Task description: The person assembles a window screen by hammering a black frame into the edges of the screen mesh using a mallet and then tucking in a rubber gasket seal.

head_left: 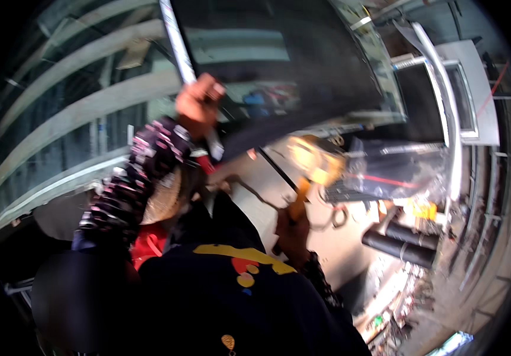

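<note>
My left hand (199,104) is closed round a long, narrow whitish strip (177,41), which runs from the top edge down past my fist. The strip lies along the left side of a large dark glossy panel (332,65). Lower and to the right, my right hand (293,234) is wrapped round the handle of a yellow power tool (318,159). Motion blurs the tool, so its exact kind does not show. A thin black rod (278,169) slants toward its handle; whether it is attached, I cannot tell.
Two black rolls (399,246) lie at the right, near a yellow object (423,209) and clear plastic film (395,172). A white-framed panel (468,98) leans at the far right. Pale curved bars (83,98) fill the left. Something red (148,244) is beside my body.
</note>
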{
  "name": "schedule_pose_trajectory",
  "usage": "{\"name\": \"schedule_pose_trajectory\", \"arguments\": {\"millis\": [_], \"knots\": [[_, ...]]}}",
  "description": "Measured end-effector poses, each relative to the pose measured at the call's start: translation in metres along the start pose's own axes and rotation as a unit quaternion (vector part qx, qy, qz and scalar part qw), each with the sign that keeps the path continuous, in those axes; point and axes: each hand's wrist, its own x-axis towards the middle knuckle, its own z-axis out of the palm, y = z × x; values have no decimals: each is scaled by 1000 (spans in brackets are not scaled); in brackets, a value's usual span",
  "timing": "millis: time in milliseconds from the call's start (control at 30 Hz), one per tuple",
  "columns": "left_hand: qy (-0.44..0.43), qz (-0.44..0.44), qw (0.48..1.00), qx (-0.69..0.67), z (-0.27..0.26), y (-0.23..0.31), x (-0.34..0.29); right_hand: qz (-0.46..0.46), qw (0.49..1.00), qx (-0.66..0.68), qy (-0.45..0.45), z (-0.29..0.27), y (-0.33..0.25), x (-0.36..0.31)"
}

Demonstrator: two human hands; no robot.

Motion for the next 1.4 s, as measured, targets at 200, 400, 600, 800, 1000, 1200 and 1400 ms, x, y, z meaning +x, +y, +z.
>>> {"name": "schedule_pose_trajectory", "arguments": {"millis": [200, 400, 600, 800, 1000, 1200, 1400], "knots": [[165, -49, 984, 48, 81, -124, -91, -27, 977, 203, 61, -33, -48, 9], [-255, -12, 804, 537, 126, -77, -80, -148, 977, 79, 130, -36, -32, 37], [-214, -163, 518, 812, 36, 70, 59, -180, 968, -62, 163, -31, 6, 59], [-174, -123, 568, 795, 27, 92, 60, -221, 946, -122, 202, -28, 7, 67], [-187, 29, 617, 764, 22, 78, 18, -261, 931, -133, 219, -69, 36, 113], [-113, 150, 641, 744, 69, 37, -44, -242, 960, -13, 144, -135, 69, 204], [-33, 79, 632, 771, 101, -23, -55, -270, 961, 46, 28, -184, 53, 290]]}}
